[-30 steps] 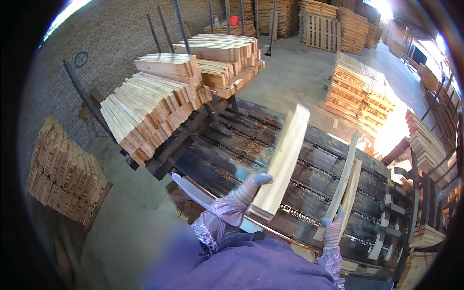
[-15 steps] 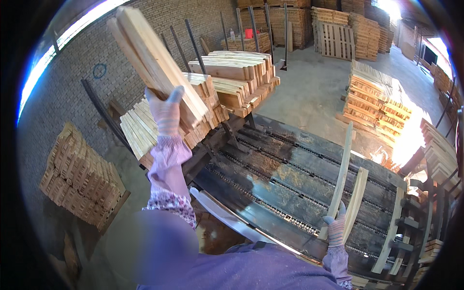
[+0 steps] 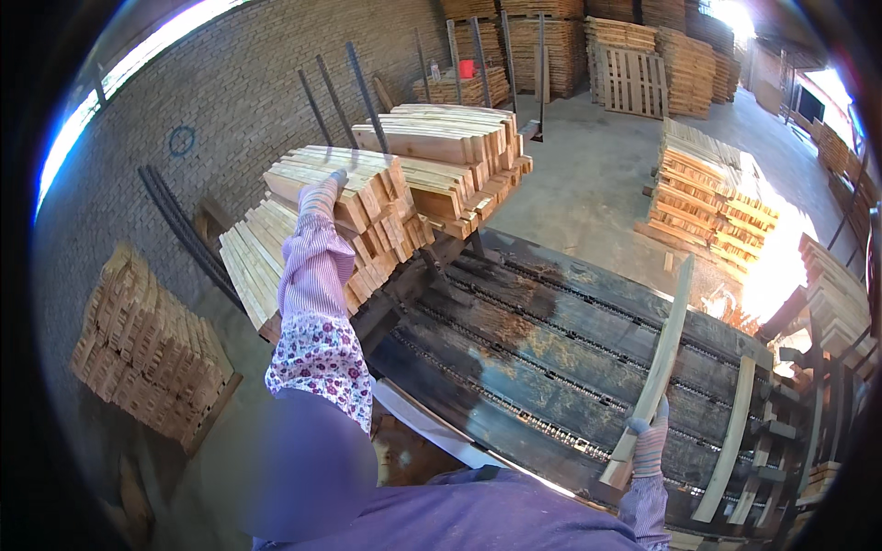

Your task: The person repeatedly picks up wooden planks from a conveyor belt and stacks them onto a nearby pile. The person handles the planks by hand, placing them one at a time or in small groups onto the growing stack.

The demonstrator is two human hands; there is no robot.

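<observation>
My left hand (image 3: pixel 322 195), in a striped glove, is at the top layer of a pile of planed wooden boards (image 3: pixel 354 163) at centre left. Its fingers are closed on the near side of these boards, partly hidden by the sleeve. At the lower right, my right hand (image 3: pixel 650 433), gloved too, grips a long wooden slat (image 3: pixel 657 358). That slat lies slantwise over the dark conveyor table (image 3: pixel 496 367) with its chain tracks; its near end sticks out past the hand.
Another board pile (image 3: pixel 459 138) adjoins the first, with upright metal bars (image 3: pixel 367 96) behind. More slats (image 3: pixel 726 441) lie at the conveyor's right end. Stacks of wood stand on the floor at left (image 3: pixel 152 344) and far right (image 3: pixel 707 197). A brick wall (image 3: pixel 230 101) runs behind.
My left hand has lowered the raised bundle of boards onto the pile. The two slats apart by my right hand now show as one, and the right hand has shifted slightly.
</observation>
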